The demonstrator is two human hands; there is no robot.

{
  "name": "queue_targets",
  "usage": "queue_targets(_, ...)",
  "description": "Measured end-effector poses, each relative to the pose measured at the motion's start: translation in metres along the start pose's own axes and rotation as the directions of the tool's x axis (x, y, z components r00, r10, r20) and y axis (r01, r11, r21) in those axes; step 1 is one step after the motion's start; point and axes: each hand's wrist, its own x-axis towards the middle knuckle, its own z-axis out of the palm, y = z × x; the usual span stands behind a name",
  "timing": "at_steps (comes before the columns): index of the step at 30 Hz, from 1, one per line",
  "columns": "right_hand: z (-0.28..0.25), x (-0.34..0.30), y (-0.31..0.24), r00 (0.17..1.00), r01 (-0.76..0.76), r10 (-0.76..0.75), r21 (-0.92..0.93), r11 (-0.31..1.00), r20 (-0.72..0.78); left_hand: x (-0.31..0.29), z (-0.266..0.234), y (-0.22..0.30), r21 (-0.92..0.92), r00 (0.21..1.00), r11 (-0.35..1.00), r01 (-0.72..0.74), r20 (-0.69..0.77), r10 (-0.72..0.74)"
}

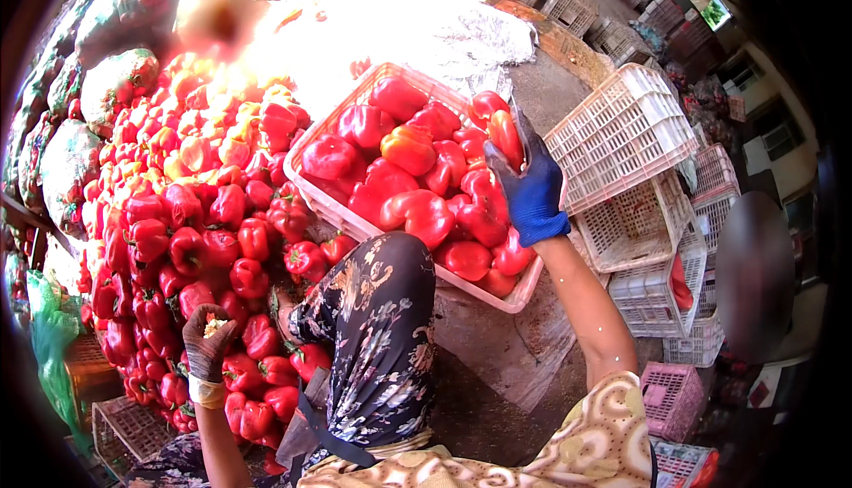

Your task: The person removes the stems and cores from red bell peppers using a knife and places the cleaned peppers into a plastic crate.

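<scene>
My right hand (530, 182), in a blue and dark grey work glove, is closed on a red bell pepper (505, 138) at the right rim of a pale plastic crate (312, 197). Halved or hollowed red peppers (422, 213) fill this crate, with an orange-red one among them. At lower left my left hand (206, 350), in a dark glove with a pale cuff, pinches a small whitish, seedy pepper core (213, 325). That hand is beside a large heap of whole red bell peppers (182, 248). My bent knee in flowered trousers stands between the heap and the crate.
Stacked white crates (621, 137) stand at the right, with a pink crate (672, 399) below them. Stuffed mesh sacks (71, 169) line the far left, near a green plastic bag (51, 319). A white sheet (479, 44) lies behind the filled crate in glaring sunlight.
</scene>
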Motion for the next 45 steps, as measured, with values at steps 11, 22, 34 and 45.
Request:
queue_targets(11,0.071,-0.030,0.159,0.944,0.039,0.090,-0.375,0.926,0.319,-0.014,0.013,-0.031,0.129,0.999,0.991,0.045,0.018,-0.047)
queue_targets(22,0.052,0.029,0.123,0.851,0.205,0.121,-0.535,0.820,0.511,-0.077,-0.152,-0.030,0.313,0.952,0.940,0.138,-0.303,-0.039)
queue_targets(34,0.126,0.001,-0.250,0.771,-0.321,-0.200,0.640,0.699,0.605,-0.240,-0.386,-0.038,0.560,0.596,-0.217,0.800,-0.785,0.170)
queue_targets(45,0.175,-0.069,-0.299,0.568,0.084,-0.626,0.718,0.691,0.535,0.006,-0.123,-0.168,0.696,0.801,0.403,0.594,-0.460,-0.384)
